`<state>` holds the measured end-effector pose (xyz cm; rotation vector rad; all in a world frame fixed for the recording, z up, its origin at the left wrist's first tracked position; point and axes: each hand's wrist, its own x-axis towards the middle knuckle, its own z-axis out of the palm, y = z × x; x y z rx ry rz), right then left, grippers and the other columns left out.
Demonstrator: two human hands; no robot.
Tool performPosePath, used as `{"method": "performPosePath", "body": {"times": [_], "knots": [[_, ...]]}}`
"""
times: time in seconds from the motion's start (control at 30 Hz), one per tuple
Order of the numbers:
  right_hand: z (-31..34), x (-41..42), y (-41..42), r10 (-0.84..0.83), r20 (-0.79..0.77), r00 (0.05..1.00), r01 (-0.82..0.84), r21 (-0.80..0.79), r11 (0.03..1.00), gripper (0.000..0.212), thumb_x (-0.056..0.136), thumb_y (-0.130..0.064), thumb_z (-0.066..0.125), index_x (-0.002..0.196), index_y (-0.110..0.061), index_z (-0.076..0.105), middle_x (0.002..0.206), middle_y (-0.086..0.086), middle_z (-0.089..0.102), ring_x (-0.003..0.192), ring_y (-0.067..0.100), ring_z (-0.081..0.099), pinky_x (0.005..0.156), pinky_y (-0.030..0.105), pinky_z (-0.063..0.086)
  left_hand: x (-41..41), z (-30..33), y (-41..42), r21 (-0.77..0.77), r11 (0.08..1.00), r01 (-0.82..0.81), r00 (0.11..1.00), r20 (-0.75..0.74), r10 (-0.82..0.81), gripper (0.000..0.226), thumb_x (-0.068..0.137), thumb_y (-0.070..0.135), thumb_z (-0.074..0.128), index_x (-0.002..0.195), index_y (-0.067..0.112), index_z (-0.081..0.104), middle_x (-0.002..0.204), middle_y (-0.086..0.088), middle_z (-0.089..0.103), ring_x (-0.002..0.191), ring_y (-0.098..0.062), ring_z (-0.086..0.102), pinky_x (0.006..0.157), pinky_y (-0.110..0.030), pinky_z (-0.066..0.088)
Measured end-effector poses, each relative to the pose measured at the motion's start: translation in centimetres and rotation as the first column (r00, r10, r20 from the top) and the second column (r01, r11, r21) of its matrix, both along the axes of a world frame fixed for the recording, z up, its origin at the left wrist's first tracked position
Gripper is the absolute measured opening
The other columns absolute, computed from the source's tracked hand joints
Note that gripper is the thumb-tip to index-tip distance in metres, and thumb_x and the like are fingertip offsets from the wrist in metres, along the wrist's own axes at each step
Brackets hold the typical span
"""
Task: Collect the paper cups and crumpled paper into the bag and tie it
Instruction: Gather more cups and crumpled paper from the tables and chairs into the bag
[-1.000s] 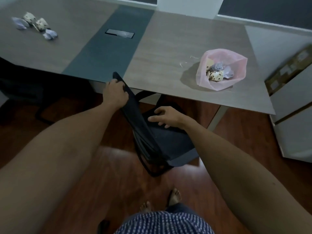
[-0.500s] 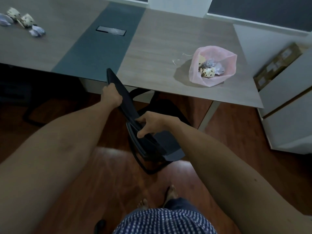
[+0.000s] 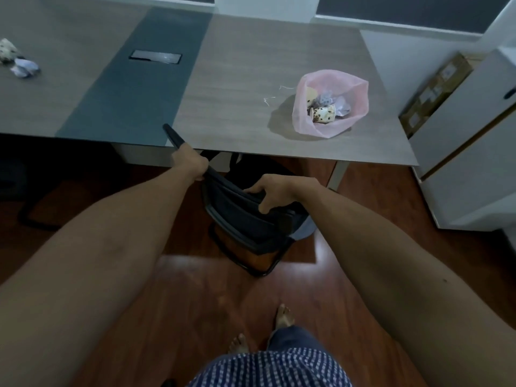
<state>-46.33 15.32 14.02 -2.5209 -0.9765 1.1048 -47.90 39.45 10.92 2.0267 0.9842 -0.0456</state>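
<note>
A: Pink thin plastic bag (image 3: 331,118) sits open on the wood-grain surface (image 3: 240,88), already holding spotted paper cups and crumpled paper. Not tied.

B: Yeah, and a spotted cup (image 3: 7,48) and a crumpled paper wad (image 3: 24,67) sit far left. Left hand (image 3: 190,163) and right hand (image 3: 275,195) both have fingers curled tight round the black chair back (image 3: 240,216).
</note>
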Motion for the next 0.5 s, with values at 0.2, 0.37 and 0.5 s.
{"method": "performPosePath", "body": {"times": [0.2, 0.37, 0.5], "knots": [[0.8, 1.8, -4.0, 0.006, 0.061, 0.998, -0.004, -0.025, 1.000, 0.070, 0.080, 0.000, 0.068, 0.143, -0.031, 0.058, 0.121, -0.002, 0.067, 0.103, 0.020, 0.061, 0.090, 0.037, 0.054, 2.2, -0.6, -1.6, -0.402, 0.912, -0.083, 0.996, 0.008, 0.094, 0.057, 0.088, -0.002, 0.060, 0.140, 0.013, 0.041, 0.125, -0.020, 0.053, 0.103, -0.032, 0.063, 0.058, -0.043, 0.061], [0.9, 3.6, -7.0, 0.007, 0.184, 0.983, 0.003, -0.059, 0.998, 0.066, 0.082, 0.003, 0.059, 0.139, -0.030, 0.063, 0.119, 0.000, 0.067, 0.101, 0.018, 0.058, 0.085, 0.031, 0.050, 2.8, -0.4, -4.5, -0.446, 0.893, -0.066, 0.997, 0.004, 0.076, 0.072, 0.088, -0.003, 0.066, 0.147, 0.011, 0.028, 0.128, -0.018, 0.049, 0.110, -0.031, 0.061, 0.049, -0.036, 0.059], [0.4, 5.4, -9.3, -0.012, 0.301, 0.954, 0.049, -0.113, 0.992, 0.059, 0.085, 0.004, 0.053, 0.131, -0.029, 0.068, 0.118, 0.001, 0.066, 0.102, 0.023, 0.059, 0.088, 0.037, 0.051, 3.7, -0.4, -6.4, -0.392, 0.918, -0.059, 0.997, 0.015, 0.070, 0.075, 0.083, 0.004, 0.076, 0.145, 0.006, 0.034, 0.127, -0.017, 0.053, 0.104, -0.029, 0.064, 0.045, -0.031, 0.058]]}}
